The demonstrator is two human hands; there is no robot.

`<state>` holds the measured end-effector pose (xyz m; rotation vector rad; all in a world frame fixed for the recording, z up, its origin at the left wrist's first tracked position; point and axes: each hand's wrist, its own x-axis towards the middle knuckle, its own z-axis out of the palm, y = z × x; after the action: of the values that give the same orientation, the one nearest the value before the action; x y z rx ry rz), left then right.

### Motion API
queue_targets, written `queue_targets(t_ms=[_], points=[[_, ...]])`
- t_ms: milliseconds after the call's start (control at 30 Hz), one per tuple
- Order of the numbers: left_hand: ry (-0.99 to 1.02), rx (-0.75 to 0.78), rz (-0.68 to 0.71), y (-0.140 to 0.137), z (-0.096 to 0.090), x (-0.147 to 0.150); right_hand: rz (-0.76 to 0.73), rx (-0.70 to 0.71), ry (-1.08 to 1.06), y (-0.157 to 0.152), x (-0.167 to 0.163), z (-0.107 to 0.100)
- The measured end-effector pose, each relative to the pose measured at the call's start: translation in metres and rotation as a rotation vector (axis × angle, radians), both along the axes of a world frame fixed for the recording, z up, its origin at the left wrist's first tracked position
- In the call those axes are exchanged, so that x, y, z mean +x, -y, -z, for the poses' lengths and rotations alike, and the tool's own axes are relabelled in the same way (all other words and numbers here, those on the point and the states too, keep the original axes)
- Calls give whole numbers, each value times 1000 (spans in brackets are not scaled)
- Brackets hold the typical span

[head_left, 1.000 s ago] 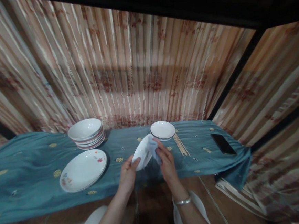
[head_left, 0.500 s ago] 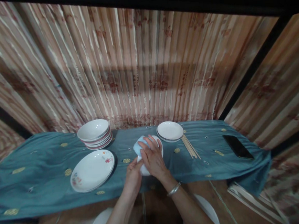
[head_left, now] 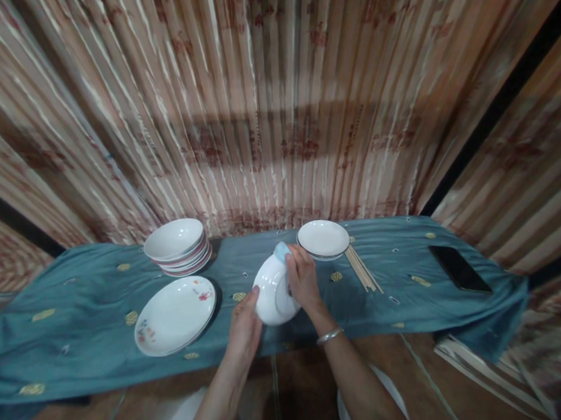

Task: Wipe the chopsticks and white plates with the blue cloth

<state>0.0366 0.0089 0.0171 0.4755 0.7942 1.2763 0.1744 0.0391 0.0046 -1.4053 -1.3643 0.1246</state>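
Observation:
Over the near part of the table, a small white plate [head_left: 271,293] is tilted up with its underside, showing a foot ring, towards me. My left hand [head_left: 245,317] grips its left edge, thumb on the near face. My right hand [head_left: 302,276], a silver bangle at its wrist, is closed on a light blue cloth [head_left: 281,251] and presses it to the plate's upper right edge. Part of the cloth is hidden behind the fingers. Nearest on the left lies an oval plate with flower prints [head_left: 175,316].
A stack of white bowls [head_left: 175,241] stands back left. Back right are small dark-rimmed plates [head_left: 323,238], with several chopsticks [head_left: 363,269] beside them. A black phone [head_left: 460,269] lies far right on the teal tablecloth [head_left: 405,307]. Behind hangs a pleated curtain [head_left: 272,107].
My right hand has moved from the plate's middle to its upper right edge, with the cloth. The plate's underside now shows more openly. The view has shifted slightly.

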Motion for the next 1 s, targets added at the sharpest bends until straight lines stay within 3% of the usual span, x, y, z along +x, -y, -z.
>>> queue_targets(t_ms=[300, 500, 633, 867, 1000], points=[[8, -93, -1, -8, 4, -10, -3, -64, -486, -12, 17, 44], [3, -184, -31, -11, 0, -12, 35, -142, -594, -16, 12, 73], [-9, -224, -24, -13, 4, -15, 25, -165, -586, -12, 5, 85], [-18, -262, -15, -15, 9, -18, 14, -200, -299, 3, -7, 99], [-12, -309, -39, -14, 7, -17, -19, -200, -249, 13, -10, 105]])
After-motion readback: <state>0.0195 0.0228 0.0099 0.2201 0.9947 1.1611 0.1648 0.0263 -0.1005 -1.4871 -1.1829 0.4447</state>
